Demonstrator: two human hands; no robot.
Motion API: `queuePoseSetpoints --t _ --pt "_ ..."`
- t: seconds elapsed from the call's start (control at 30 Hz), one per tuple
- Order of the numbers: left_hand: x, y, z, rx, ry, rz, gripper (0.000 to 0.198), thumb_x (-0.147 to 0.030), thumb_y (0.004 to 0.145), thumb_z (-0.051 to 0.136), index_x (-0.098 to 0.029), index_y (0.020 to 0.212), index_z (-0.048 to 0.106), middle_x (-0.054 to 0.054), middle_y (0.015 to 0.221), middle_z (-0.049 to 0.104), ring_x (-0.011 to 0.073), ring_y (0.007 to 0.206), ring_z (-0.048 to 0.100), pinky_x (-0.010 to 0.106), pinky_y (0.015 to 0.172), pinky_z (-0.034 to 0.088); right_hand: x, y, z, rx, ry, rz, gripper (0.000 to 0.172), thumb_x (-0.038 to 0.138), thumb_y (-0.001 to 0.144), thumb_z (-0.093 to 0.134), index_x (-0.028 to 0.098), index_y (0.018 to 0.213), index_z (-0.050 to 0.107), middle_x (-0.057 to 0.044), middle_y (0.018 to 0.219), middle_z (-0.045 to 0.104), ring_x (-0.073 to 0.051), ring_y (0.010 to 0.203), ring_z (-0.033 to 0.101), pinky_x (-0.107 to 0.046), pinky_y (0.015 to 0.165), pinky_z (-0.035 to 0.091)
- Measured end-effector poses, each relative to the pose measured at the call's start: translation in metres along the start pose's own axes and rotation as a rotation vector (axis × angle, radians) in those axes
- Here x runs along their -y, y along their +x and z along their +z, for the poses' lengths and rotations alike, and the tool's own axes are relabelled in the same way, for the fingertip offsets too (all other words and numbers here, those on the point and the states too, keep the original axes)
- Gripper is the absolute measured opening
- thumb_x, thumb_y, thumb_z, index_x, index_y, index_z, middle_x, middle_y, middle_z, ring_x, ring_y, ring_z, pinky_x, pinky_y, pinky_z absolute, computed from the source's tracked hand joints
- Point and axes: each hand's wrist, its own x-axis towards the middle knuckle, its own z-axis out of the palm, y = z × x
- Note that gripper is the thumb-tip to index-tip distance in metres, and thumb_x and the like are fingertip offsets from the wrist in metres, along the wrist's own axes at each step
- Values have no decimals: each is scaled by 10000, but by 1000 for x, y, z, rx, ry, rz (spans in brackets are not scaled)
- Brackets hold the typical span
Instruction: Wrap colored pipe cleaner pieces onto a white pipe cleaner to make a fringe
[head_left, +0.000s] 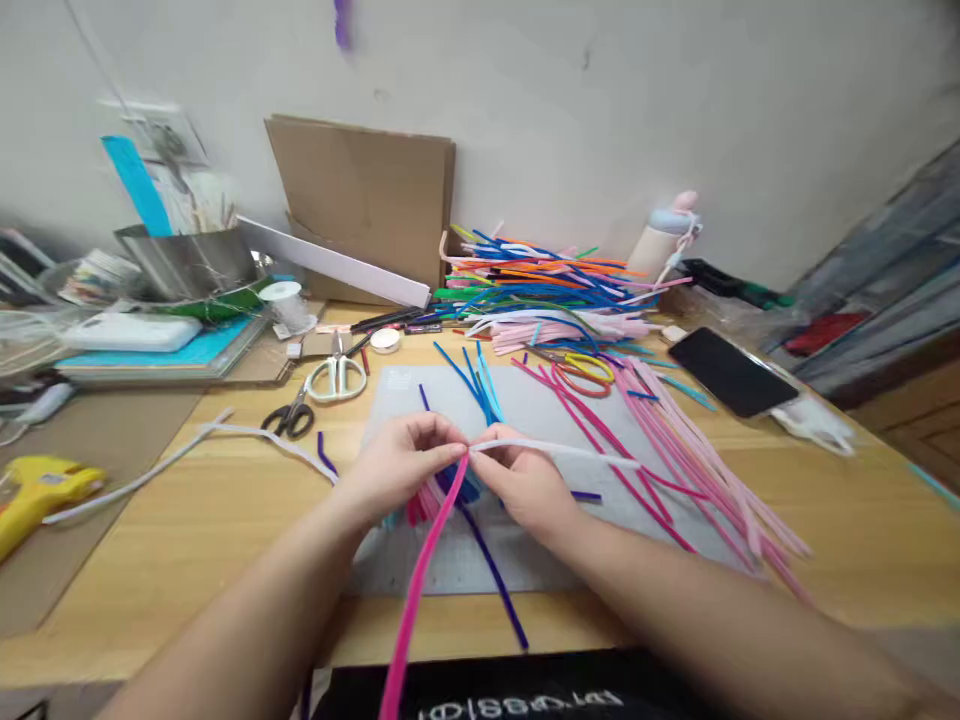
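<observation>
Above the grey mat (pixel 397 400), my left hand (pixel 409 455) and my right hand (pixel 525 480) meet fingertip to fingertip, both closed in a pinch. A bright pink pipe cleaner (pixel 426 560) runs from the fingertips down toward me. From the same spot a white pipe cleaner (pixel 570 450) stretches right, over the back of my right hand. The exact joint between them is hidden by my fingers. Beneath my hands lie bunched pink and blue pipe cleaners, partly covered. A dark purple pipe cleaner (pixel 495 575) sticks out toward the table's front edge.
A large heap of coloured pipe cleaners (pixel 547 285) lies at the back. Pink strands (pixel 690 450) spread on the right, near a phone (pixel 731 370). White-handled scissors (pixel 336 378), black-handled scissors (pixel 291 415) and a yellow glue gun (pixel 45 485) lie on the left.
</observation>
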Motion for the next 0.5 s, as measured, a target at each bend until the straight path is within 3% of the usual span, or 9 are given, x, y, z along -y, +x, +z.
queuePoseSetpoints --t 0.17,0.37,0.5 --pt "3 2 -3 15 8 -34 163 -269 663 653 -126 710 592 -8 627 582 77 555 501 197 541 392 1 -6 -2 -40 -139 -50 197 337 794 512 175 684 488 48 577 461 -85 541 416 -201 510 324" --pt "0 -1 -5 33 46 -78 197 -316 651 663 -128 696 621 24 647 637 115 571 570 222 554 438 9 -9 -3 3 -158 -46 180 284 786 503 179 653 443 53 556 425 -80 521 392 -194 491 312" --pt "-3 -4 -5 72 3 -140 226 -352 681 633 -134 736 605 20 586 635 131 470 584 223 454 436 10 -9 -3 1 -155 -54 167 258 776 504 177 645 439 53 553 420 -77 516 388 -194 486 310"
